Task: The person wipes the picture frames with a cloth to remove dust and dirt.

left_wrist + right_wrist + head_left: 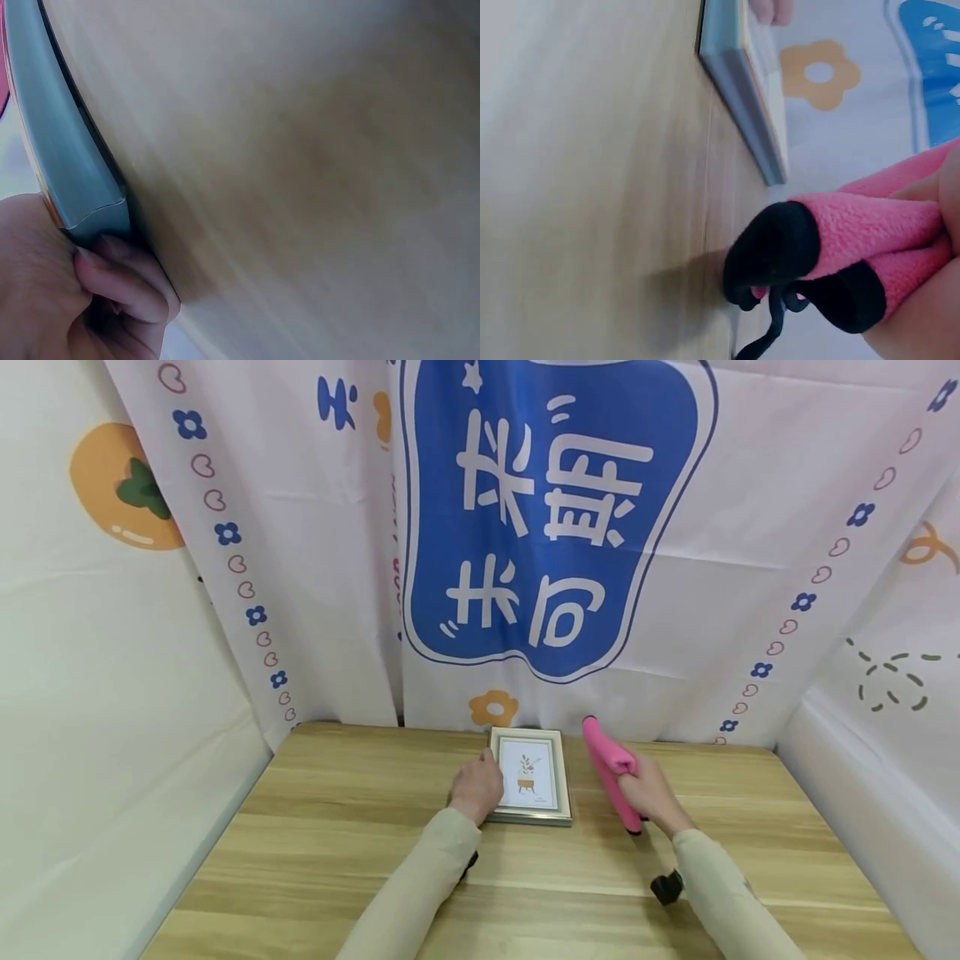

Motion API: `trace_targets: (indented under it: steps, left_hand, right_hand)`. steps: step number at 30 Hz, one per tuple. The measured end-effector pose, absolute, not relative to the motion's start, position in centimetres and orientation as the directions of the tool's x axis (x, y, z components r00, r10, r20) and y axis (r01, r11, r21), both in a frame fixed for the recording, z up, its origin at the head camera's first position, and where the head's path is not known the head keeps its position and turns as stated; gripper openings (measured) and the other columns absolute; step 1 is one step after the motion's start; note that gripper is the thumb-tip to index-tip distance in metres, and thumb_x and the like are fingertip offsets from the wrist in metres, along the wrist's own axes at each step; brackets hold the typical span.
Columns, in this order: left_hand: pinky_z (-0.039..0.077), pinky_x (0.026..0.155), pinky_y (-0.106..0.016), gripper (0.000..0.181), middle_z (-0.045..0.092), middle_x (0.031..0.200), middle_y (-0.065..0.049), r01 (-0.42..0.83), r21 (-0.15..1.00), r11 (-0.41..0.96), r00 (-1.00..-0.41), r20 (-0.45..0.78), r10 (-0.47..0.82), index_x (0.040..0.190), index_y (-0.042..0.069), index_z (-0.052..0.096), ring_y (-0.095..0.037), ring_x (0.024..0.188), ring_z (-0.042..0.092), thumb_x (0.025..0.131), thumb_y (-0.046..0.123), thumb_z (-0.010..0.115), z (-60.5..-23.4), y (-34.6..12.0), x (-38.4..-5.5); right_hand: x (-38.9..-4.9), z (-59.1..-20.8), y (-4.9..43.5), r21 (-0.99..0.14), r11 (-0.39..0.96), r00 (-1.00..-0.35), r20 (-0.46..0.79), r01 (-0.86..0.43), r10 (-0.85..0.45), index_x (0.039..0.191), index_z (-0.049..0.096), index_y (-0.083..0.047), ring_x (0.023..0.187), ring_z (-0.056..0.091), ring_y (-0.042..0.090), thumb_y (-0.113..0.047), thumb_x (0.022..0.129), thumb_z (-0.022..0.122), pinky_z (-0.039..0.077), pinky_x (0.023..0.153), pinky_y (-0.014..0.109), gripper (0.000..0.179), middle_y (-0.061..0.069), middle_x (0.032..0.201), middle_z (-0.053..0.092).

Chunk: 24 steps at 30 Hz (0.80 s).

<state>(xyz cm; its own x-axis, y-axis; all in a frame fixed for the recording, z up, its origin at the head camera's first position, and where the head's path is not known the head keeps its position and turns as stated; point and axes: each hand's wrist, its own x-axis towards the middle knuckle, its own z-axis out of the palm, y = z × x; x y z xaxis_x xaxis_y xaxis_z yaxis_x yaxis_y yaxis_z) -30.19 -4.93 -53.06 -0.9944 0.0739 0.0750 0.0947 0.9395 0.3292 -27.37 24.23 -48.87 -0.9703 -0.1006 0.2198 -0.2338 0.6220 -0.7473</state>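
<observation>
A picture frame (529,770) with a pale, silvery rim lies at the back of the wooden table, showing a print of a potted plant. My left hand (477,785) grips its left side; in the left wrist view, curled fingers (124,289) sit against the corner of the blue-grey frame edge (64,127). To the right of the frame, my right hand (651,791) holds a folded pink fleece cloth (609,752) with black trim. A black strap (769,330) dangles from the cloth in the right wrist view, close over the tabletop.
The wooden table (345,827) ends at a white printed curtain (337,610) right behind the frame. White side walls (112,693) rise at left and right. A black wrist device (666,887) shows under the right sleeve.
</observation>
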Motion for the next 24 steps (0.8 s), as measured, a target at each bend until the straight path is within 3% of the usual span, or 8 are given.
trace_targets:
  steps: [1,3,6,9,16,18,24]
  left_hand:
    - [0.060,0.060,-0.045,0.022,0.063,0.080,-0.020,0.098,0.325,0.941,-0.994,0.081,0.076,0.118,-0.004,0.053,-0.038,0.073,0.071,0.113,0.017,0.048,-53.0,-4.9,-30.1]
    - [0.061,0.060,-0.046,0.021,0.063,0.080,-0.021,0.105,0.320,0.942,-0.992,0.097,0.077,0.116,-0.004,0.053,-0.038,0.073,0.071,0.113,0.016,0.049,-52.9,-4.9,-30.1]
    - [0.061,0.061,-0.046,0.021,0.064,0.082,-0.022,0.110,0.321,0.941,-0.991,0.109,0.079,0.116,-0.005,0.054,-0.040,0.075,0.072,0.113,0.015,0.048,-52.8,-5.0,-30.1]
    - [0.062,0.062,-0.048,0.023,0.065,0.083,-0.023,0.116,0.326,0.938,-0.990,0.118,0.082,0.119,-0.006,0.054,-0.041,0.076,0.073,0.113,0.015,0.047,-52.8,-5.0,-30.2]
    - [0.062,0.062,-0.046,0.025,0.064,0.079,-0.020,0.130,0.297,0.946,-0.988,0.119,0.098,0.121,-0.006,0.054,-0.039,0.073,0.072,0.113,0.017,0.048,-52.8,-5.2,-30.3]
    - [0.062,0.061,-0.045,0.025,0.063,0.078,-0.020,0.132,0.291,0.947,-0.988,0.121,0.100,0.120,-0.006,0.054,-0.038,0.073,0.072,0.113,0.017,0.048,-52.9,-5.3,-30.3]
    - [0.061,0.058,-0.042,0.028,0.061,0.075,-0.018,0.127,0.281,0.951,-0.990,0.101,0.103,0.125,-0.007,0.053,-0.035,0.069,0.070,0.113,0.017,0.047,-53.0,-5.2,-30.3]
  right_hand:
    - [-28.0,-49.0,24.0,-0.732,0.636,-0.966,0.237,-0.245,-0.099,0.128,0.066,0.001,0.091,0.058,0.028,0.010,0.083,0.046,0.047,0.074,0.034,0.050,0.019,0.106,0.065]
    - [-29.4,-49.1,23.2,-0.713,0.651,-0.962,0.251,-0.260,-0.109,0.127,0.066,-0.002,0.090,0.059,0.029,0.009,0.083,0.048,0.048,0.076,0.037,0.049,0.019,0.105,0.066]
    - [-31.2,-49.6,21.9,-0.682,0.659,-0.943,0.301,-0.316,-0.140,0.145,0.063,-0.004,0.098,0.063,0.032,0.012,0.079,0.050,0.053,0.087,0.045,0.069,0.022,0.124,0.072]
    - [-32.7,-50.3,20.7,-0.637,0.683,-0.932,0.298,-0.357,-0.209,0.154,0.054,-0.002,0.111,0.061,0.033,0.015,0.077,0.052,0.052,0.097,0.050,0.079,0.024,0.145,0.064]
    - [-34.2,-51.1,19.1,-0.528,0.770,-0.930,0.140,-0.360,-0.339,0.160,0.044,-0.001,0.128,0.057,0.031,0.019,0.082,0.058,0.050,0.105,0.046,0.082,0.021,0.164,0.046]
    - [-34.2,-51.2,18.7,-0.467,0.806,-0.928,0.104,-0.363,-0.357,0.161,0.046,-0.004,0.141,0.055,0.032,0.015,0.086,0.063,0.047,0.115,0.049,0.079,0.018,0.166,0.045]
    - [-34.0,-51.5,17.4,-0.274,0.858,-0.899,0.073,-0.434,-0.431,0.156,0.052,-0.001,0.151,0.047,0.040,0.000,0.095,0.067,0.039,0.124,0.054,0.062,0.017,0.166,0.046]
